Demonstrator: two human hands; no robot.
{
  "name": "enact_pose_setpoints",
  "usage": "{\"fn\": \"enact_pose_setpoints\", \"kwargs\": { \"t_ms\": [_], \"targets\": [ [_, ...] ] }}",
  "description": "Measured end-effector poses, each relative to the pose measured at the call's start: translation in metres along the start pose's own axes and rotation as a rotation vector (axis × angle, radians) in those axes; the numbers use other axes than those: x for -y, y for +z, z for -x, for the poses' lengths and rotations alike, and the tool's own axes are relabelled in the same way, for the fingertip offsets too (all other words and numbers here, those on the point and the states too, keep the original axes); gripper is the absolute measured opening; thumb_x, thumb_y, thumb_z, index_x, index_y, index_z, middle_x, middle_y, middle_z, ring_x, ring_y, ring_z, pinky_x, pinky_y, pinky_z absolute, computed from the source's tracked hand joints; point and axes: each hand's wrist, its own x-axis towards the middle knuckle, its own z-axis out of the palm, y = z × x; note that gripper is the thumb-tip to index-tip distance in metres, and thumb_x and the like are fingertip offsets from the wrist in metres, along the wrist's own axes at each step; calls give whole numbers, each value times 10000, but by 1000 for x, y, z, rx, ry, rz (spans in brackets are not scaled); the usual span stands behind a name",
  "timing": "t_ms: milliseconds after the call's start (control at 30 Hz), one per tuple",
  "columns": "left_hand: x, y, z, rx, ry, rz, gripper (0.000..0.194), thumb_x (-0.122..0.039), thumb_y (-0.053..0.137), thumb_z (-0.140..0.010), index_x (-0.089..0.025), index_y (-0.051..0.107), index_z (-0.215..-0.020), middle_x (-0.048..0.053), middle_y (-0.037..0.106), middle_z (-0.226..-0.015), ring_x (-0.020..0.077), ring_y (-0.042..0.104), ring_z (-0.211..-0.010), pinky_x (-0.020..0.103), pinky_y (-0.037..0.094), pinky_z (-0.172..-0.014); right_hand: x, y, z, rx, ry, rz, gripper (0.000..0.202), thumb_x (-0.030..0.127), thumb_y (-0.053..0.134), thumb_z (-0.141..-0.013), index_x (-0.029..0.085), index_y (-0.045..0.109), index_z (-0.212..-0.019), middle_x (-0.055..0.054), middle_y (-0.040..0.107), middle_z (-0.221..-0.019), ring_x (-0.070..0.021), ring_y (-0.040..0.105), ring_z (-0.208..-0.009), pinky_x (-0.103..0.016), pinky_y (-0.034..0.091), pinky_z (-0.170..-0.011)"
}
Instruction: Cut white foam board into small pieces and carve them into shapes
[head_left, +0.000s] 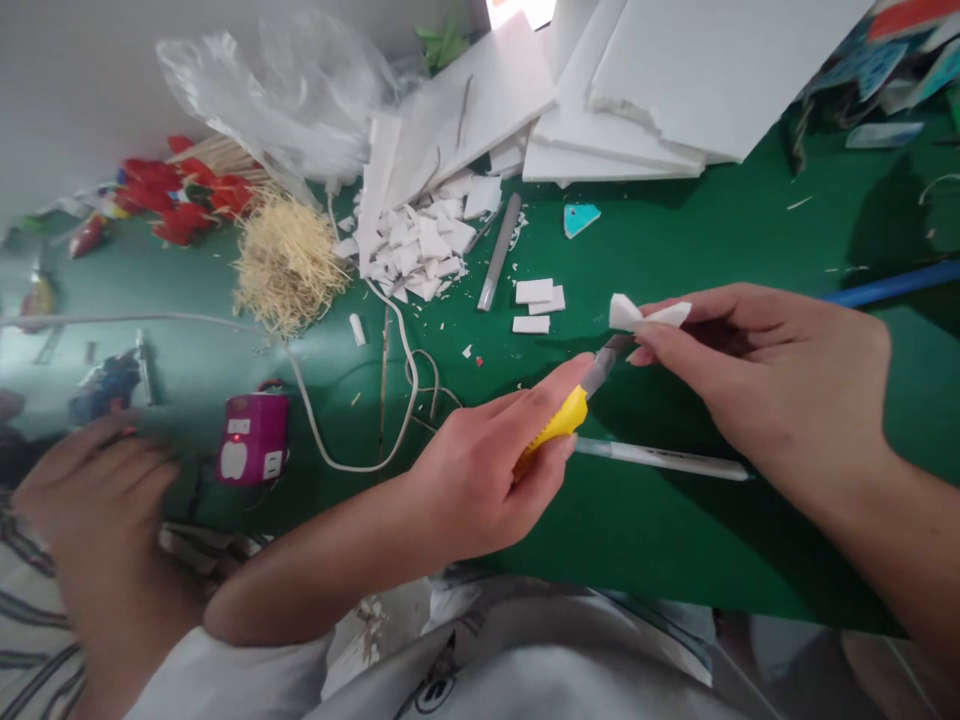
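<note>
My left hand [480, 475] is wrapped round a yellow utility knife [559, 425], its blade end pointing up and right. Between the thumb and fingertips of my right hand [795, 365] is a small white foam piece [626, 312] with a bow-tie outline. The knife's tip is close below this piece; whether they touch I cannot tell. Several small white foam rectangles [533, 324] lie to the left of it on the green table [615, 560]. A white pen [667, 460] rests just below my hands.
White foam sheets [660, 80] lie at the back, beside a heap of foam scraps [424, 245]. A grey marker [500, 255], straw bundle [289, 255], purple power box [253, 437] and white cord [411, 385] surround the work. Another person's hand [94, 470] is at far left.
</note>
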Motion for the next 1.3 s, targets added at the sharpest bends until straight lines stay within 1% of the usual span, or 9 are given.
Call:
{"fn": "enact_pose_setpoints", "kwargs": {
  "t_ms": [200,333,433,533,600,767,900,1067,1300],
  "targets": [
    [0,-2,0,-78,52,-146,457,-161,533,-1025,-154,530,-1482,68,793,-1196,89,738,-848,151,600,-772,-8,-2,-1,12,-104,87,38,315,782,-844,307,803,-875,5,786,-778,-234,757,-709,-373,605,-633],
    [5,0,-1,-90,73,-245,443,-175,505,-1037,-161,513,-1480,66,799,-1168,87,725,-768,177,600,-732,-21,-1,-7,37,-414,287,155,226,678,-889,302,803,-940,-34,815,-1015,-271,769,-932,-427,616,-785],
    [8,0,-2,-69,67,-307,446,-194,487,-1049,-160,496,-1493,52,800,-1083,92,707,-719,190,589,-700,-28,-4,-11,147,-592,396,343,133,530,-896,316,805,-992,-47,809,-1087,-296,748,-1016,-496,597,-875],
    [11,0,-2,-45,62,-367,450,-217,462,-1059,-173,477,-1506,7,767,-932,96,663,-658,200,560,-643,-30,-9,-12,171,-585,474,452,95,479,-865,317,793,-1103,-49,799,-1144,-303,730,-1021,-513,581,-891],
    [12,1,-2,-37,72,-393,451,-213,456,-1060,-176,470,-1510,-17,734,-870,100,638,-639,213,541,-621,-30,-12,-13,119,-573,490,401,147,540,-852,287,795,-1129,-77,797,-1113,-306,723,-960,-499,583,-846],
    [12,4,-2,6,115,-455,447,-144,457,-1045,-181,518,-1486,-24,691,-852,120,651,-702,241,542,-647,-38,-15,-16,223,-543,495,298,306,616,-851,329,815,-1071,-80,747,-976,-294,694,-887,-463,570,-769],
    [9,5,-4,101,112,-574,481,-118,447,-1022,-194,564,-1482,-20,616,-786,150,630,-701,259,545,-624,-44,-12,-16,171,-568,461,281,310,616,-859,303,829,-1043,-84,730,-941,-289,685,-872,-456,564,-746],
    [7,8,-8,166,62,-679,572,-98,460,-987,-245,540,-1534,1,617,-834,157,620,-733,257,546,-665,-41,-12,-16,196,-615,472,276,319,671,-845,243,845,-1045,-111,731,-931,-284,684,-842,-448,572,-713],
    [2,11,-14,294,-57,-718,678,-69,448,-958,-333,484,-1582,30,617,-991,130,597,-739,235,547,-693,-41,-15,-21,243,-548,454,218,355,676,-846,352,832,-998,-68,741,-943,-290,681,-853,-457,584,-732]
  ]
}}
